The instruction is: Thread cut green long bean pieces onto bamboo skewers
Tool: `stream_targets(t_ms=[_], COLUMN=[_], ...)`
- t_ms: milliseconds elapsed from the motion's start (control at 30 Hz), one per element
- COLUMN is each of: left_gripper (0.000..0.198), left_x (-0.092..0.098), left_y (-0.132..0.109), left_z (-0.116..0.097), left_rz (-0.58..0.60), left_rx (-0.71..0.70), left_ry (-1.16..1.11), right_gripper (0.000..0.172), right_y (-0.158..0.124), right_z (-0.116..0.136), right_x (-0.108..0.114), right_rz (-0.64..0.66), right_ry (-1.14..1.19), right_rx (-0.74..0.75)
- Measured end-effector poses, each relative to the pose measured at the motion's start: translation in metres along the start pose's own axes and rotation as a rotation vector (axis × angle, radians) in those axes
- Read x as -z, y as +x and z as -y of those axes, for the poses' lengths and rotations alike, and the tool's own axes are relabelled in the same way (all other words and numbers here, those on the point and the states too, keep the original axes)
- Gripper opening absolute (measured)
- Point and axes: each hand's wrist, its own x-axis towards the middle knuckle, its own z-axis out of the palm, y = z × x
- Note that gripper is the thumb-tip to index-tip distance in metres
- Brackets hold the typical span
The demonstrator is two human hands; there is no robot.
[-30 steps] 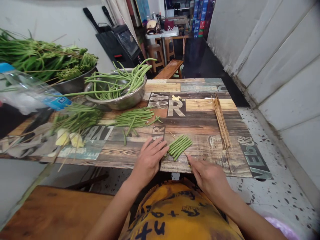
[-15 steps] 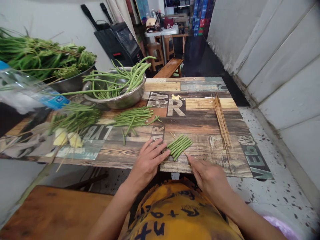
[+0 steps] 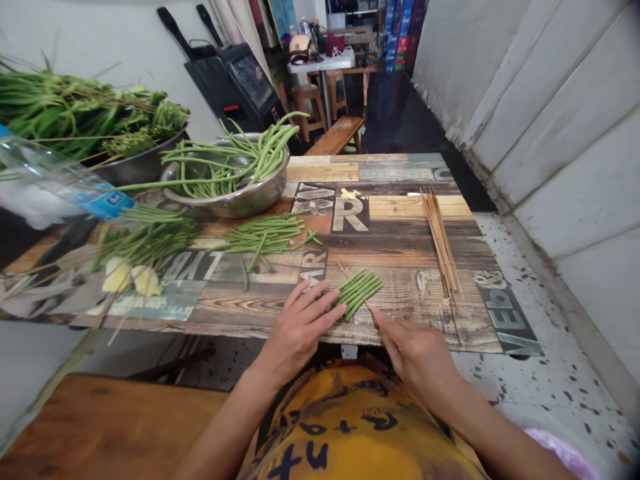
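A row of cut green bean pieces (image 3: pixel 361 291) lies side by side near the table's front edge, with a thin wooden skewer (image 3: pixel 369 305) running across through them. My right hand (image 3: pixel 413 343) is closed on the skewer's near end. Fingers stretched out, my left hand (image 3: pixel 303 323) rests at the left side of the row, its fingertips touching the beans. More cut green beans (image 3: pixel 265 233) are heaped beyond my left hand. To the right lies a bundle of wooden skewers (image 3: pixel 443 243), held by a band.
A steel bowl (image 3: pixel 230 203) of long beans stands at the back left, beside a larger basin (image 3: pixel 145 160) piled with leafy greens. A plastic bottle (image 3: pixel 107 200) lies tilted before it. Skewered greens (image 3: pixel 150 240) lie at the left. A wooden bench (image 3: pixel 100 427) is below.
My left hand has shifted slightly right, its fingers now covering the left ends of the bean row. My right hand keeps its hold on the skewer. The view has moved slightly.
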Motion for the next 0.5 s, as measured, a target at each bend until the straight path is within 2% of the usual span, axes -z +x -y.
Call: stream_targets(t_ms=[200,300,367,433,500], left_gripper=[0.045,0.042,0.039,0.033,0.027], left_x=[-0.002,0.002,0.011,0.024,0.036], left_y=[0.002,0.005,0.005,0.002,-0.005], left_z=[-0.006,-0.004,0.007,0.025,0.048], left_rz=[0.041,-0.038,-0.190,-0.312,-0.297], left_rx=[-0.012,0.044,0.204,0.425,0.607], left_ry=[-0.009,-0.020,0.041,0.176,0.322], right_gripper=[0.032,0.034,0.035,0.035,0.035], right_y=[0.002,0.000,-0.001,-0.001,-0.001], right_z=[-0.001,-0.003,-0.006,-0.007,-0.008], right_x=[0.001,0.000,-0.002,-0.004,-0.006], right_rz=[0.015,-0.011,-0.034,-0.057,-0.074], right_ry=[-0.043,-0.053,-0.064,-0.080,-0.094], right_rx=[0.012,0.035,0.054,0.070,0.080])
